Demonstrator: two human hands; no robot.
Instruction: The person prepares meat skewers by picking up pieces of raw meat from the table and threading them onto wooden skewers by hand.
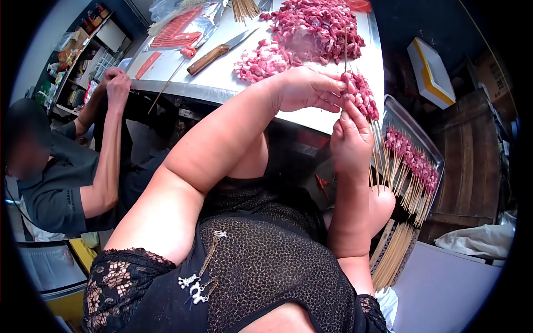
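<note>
My left hand [308, 89] reaches to the table's right edge, its fingertips pinched at pieces of meat on an upright skewer [346, 53]. Just below it, my right hand [353, 130] has its fingers closed round the lower part of that skewer. Right beside both hands lie several loaded meat skewers [363, 95], their bare sticks hanging over the edge. A big pile of cut red meat [316, 28] covers the back of the white table [300, 117], with a paler heap [262, 62] in front of it.
A wooden-handled knife [214, 54] lies left of the meat. A metal tray [438, 166] holds many loaded skewers at the right, above a box of bare sticks [395, 252]. A co-worker [72, 166] sits at the left, hands by the table corner.
</note>
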